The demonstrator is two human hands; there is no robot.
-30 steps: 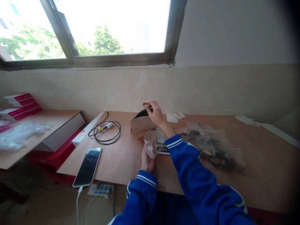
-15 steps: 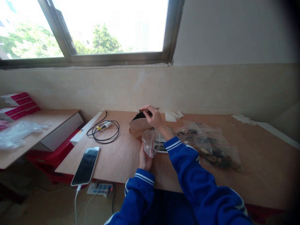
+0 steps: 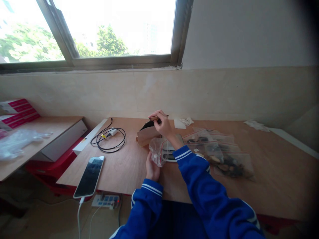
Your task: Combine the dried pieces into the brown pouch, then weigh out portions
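My right hand pinches a small brown piece between its fingers, just above the open mouth of a brown paper bag with a black lining. My left hand holds up a clear zip bag with a few pale bits inside. That bag hangs in front of a flat grey scale, partly hidden by the bag and my right sleeve. Several zip bags of dark and brown pieces lie to the right on the wooden desk.
A phone on a charging cable lies near the desk's front edge, with a coiled black cable behind it. Crumpled tissues lie by the wall. A power strip sits below the desk. A side table on the left holds red-and-white boxes.
My right fingers have drawn together on the brown piece and risen slightly above the paper bag. The whole view has drifted a little, and my left hand has barely moved.
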